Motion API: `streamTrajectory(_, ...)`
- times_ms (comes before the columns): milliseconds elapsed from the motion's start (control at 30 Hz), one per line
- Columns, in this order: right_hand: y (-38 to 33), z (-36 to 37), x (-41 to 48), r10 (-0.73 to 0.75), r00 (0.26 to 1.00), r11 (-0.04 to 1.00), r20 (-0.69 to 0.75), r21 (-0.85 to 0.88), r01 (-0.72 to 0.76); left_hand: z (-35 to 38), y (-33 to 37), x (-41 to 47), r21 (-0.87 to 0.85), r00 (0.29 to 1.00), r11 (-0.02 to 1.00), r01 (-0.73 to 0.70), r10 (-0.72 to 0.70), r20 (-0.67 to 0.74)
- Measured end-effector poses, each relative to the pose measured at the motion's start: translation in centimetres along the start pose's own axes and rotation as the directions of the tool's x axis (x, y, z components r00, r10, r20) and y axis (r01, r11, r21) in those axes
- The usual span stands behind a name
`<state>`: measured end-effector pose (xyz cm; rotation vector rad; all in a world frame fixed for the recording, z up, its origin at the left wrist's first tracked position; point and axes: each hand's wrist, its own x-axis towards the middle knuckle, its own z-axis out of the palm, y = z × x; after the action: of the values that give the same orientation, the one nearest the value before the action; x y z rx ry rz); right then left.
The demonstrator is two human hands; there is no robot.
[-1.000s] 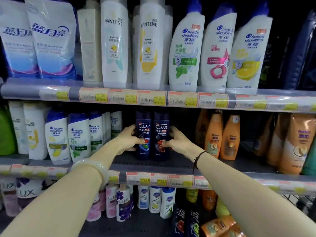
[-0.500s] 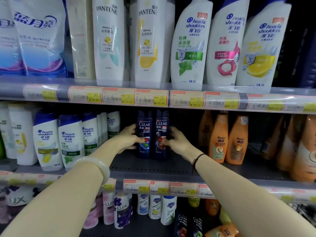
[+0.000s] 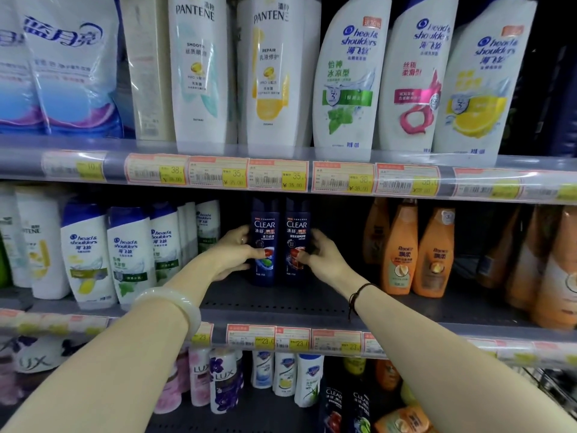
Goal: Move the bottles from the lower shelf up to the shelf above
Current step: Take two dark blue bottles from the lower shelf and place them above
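Two dark blue CLEAR bottles stand upright side by side at the back of the middle shelf point(image 3: 281, 304). My left hand point(image 3: 232, 256) wraps the left CLEAR bottle point(image 3: 264, 226), thumb across its front. The right CLEAR bottle point(image 3: 296, 225) is gripped by my right hand point(image 3: 323, 257), thumb on its label. Both bottle bases appear to rest on the shelf. The shelf above point(image 3: 218, 145) carries tall Pantene and Head & Shoulders bottles along its front edge.
White Head & Shoulders bottles point(image 3: 87, 254) stand left of my hands, orange bottles point(image 3: 402, 251) to the right. Price-tag rails point(image 3: 281, 178) front each shelf. Lux bottles point(image 3: 223, 382) and more CLEAR bottles point(image 3: 346, 407) fill the bottom shelf.
The camera has moved closer and tilted up slightly. Both hands stay on the two CLEAR bottles, which stand in the same place.
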<state>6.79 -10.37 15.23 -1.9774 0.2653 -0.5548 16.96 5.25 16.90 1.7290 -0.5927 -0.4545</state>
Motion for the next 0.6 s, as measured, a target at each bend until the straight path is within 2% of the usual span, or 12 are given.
streamTrajectory(267, 0.1, -0.4, -0.3, 0.115, 0.990, 0.985, 0.080, -0.137, -0.104, 0.6, 0.2, -0.8, -0.036, 0.991, 0.999, 0.015, -0.020, -0.133)
streamTrajectory(400, 0.4, -0.8, -1.0, 0.179, 0.981, 0.970, 0.069, -0.181, -0.164, 0.6, 0.2, -1.8, 0.090, 0.990, 0.996, 0.021, -0.009, -0.140)
streamTrajectory(600, -0.2, -2.3, -3.5, 0.139, 0.987, 0.943, 0.082, -0.314, -0.107, 0.8, 0.7, -4.2, 0.416, 0.993, 0.909, 0.019, 0.031, -0.114)
